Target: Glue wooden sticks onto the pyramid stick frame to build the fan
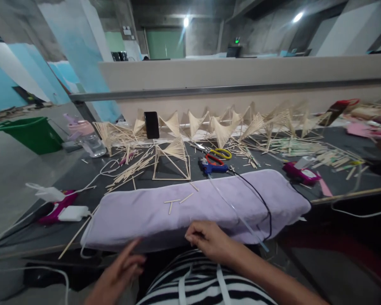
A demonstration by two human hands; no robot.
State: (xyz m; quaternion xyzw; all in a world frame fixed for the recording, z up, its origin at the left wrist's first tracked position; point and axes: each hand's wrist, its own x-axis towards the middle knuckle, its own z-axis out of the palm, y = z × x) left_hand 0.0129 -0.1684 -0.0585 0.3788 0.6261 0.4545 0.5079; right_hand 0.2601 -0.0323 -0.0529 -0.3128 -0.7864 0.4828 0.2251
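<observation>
My right hand [209, 239] rests at the near edge of a lilac padded cloth [197, 203] on the table, its fingers curled together in a pinch against the cloth edge; what they pinch, if anything, is too small to see. My left hand [122, 269] hovers lower, below the table edge, with fingers loosely stretched and holding nothing. A few short wooden sticks [178, 200] lie on the cloth. Behind it stands a stick-built pyramid frame [173, 163].
A blue glue gun [213, 167] with a black cord, yellow and red scissors [219, 156], a black phone [151, 125], piles of sticks and several stick fans line the back. A pink glue gun [300, 173] sits right, a charger [73, 213] left, a green bin [31, 133] on the floor.
</observation>
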